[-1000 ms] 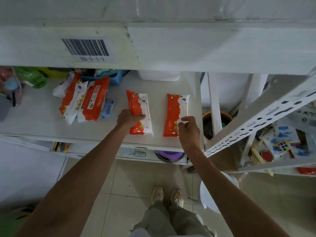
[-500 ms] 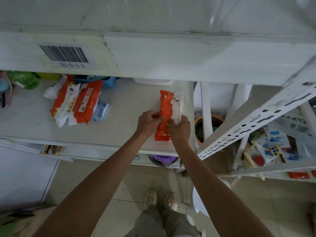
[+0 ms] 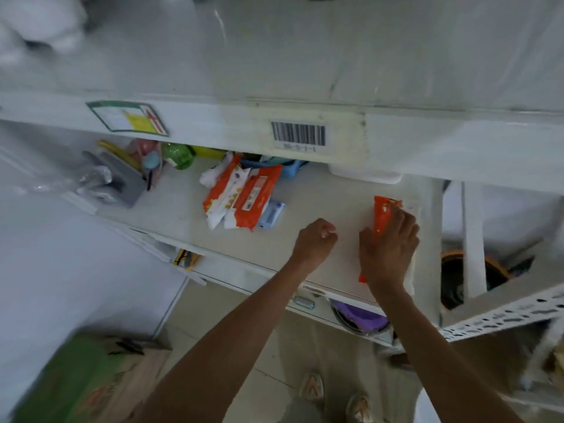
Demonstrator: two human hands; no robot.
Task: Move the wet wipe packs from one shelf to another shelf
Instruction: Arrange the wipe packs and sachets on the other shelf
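Note:
An orange and white wet wipe pack (image 3: 382,212) lies near the right end of the white middle shelf (image 3: 329,203), stacked with a second pack mostly hidden beneath. My right hand (image 3: 389,247) lies flat over this stack, fingers wrapped on it. To its left, my left hand (image 3: 316,239) hovers above the shelf as a loose fist, holding nothing. A pile of several more orange wet wipe packs (image 3: 244,193) lies further left on the same shelf. The broad white upper shelf (image 3: 305,56) spans the top of the view.
A grey holder with tools (image 3: 122,181), a green bottle (image 3: 178,155) and a blue basket (image 3: 285,167) sit at the shelf's back. A white tub (image 3: 366,177) stands behind the stack. A perforated white rail (image 3: 503,312) crosses at right. A green-topped box (image 3: 79,380) rests on the floor at left.
The two packs, apart one second ago, were brought together into one stack. My left hand has let go and drawn back to the left. The camera has swung left.

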